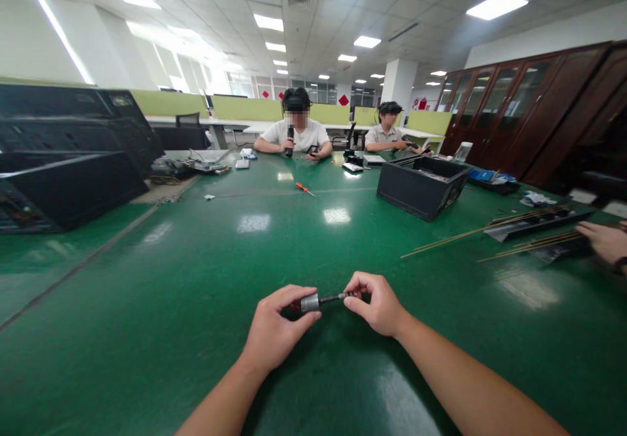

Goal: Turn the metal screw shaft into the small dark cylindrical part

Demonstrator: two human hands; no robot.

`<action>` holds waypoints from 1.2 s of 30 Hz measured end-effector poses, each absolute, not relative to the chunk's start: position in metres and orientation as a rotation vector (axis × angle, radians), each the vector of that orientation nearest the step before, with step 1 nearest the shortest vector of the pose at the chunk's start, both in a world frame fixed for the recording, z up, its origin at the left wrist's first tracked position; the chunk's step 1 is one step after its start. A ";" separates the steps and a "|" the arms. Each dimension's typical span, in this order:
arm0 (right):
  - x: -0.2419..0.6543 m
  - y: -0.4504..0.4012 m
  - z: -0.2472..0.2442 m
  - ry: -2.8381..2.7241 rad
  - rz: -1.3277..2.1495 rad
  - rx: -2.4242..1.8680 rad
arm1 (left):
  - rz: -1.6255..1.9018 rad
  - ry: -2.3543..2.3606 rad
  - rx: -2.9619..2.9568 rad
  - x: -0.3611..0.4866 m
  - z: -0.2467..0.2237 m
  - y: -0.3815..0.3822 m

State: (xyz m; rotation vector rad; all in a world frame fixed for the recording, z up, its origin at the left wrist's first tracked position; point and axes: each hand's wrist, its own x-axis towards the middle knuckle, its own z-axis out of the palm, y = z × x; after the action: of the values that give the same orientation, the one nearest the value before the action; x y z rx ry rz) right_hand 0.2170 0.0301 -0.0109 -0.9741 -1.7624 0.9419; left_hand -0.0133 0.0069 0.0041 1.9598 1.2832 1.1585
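Over the near middle of the green table, both my hands hold one small part between them. It has a silver metal cylinder (310, 303) at the left and a thin dark shaft (332, 298) running to the right. Thumb and fingers of my left hand (274, 328) are closed round the cylinder, covering its left end. My right hand (379, 305) pinches the far end of the shaft, where a small ridged piece shows between the fingertips. I cannot tell exactly what kind of part it is.
An orange-handled screwdriver (304, 188) lies farther up the table (171, 279). A black open box (416, 185) stands right of it, and dark computer cases (73, 188) stand left. Thin rods (455, 237) lie near a co-worker's hand (605, 240). Two people sit across the table.
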 end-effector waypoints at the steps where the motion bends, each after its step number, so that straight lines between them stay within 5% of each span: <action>1: 0.217 0.030 -0.011 -1.760 0.943 -0.975 | 1.158 1.284 1.961 -0.013 0.004 0.007; 17: 0.218 0.031 -0.012 -1.717 0.998 -0.957 | 1.178 1.295 1.950 -0.013 0.004 0.008; 27: 0.222 0.056 -0.020 -0.913 1.325 -0.882 | 1.218 1.429 1.790 -0.016 0.002 0.012; 36: 0.210 0.048 -0.023 -1.564 1.241 -0.980 | 1.491 1.294 1.128 -0.020 -0.005 0.027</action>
State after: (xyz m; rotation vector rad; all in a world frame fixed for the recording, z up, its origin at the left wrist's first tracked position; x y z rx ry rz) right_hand 0.2099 0.0483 -0.0229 -0.9802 -1.5640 1.2409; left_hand -0.0199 0.0266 -0.0046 1.1282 1.2936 1.4911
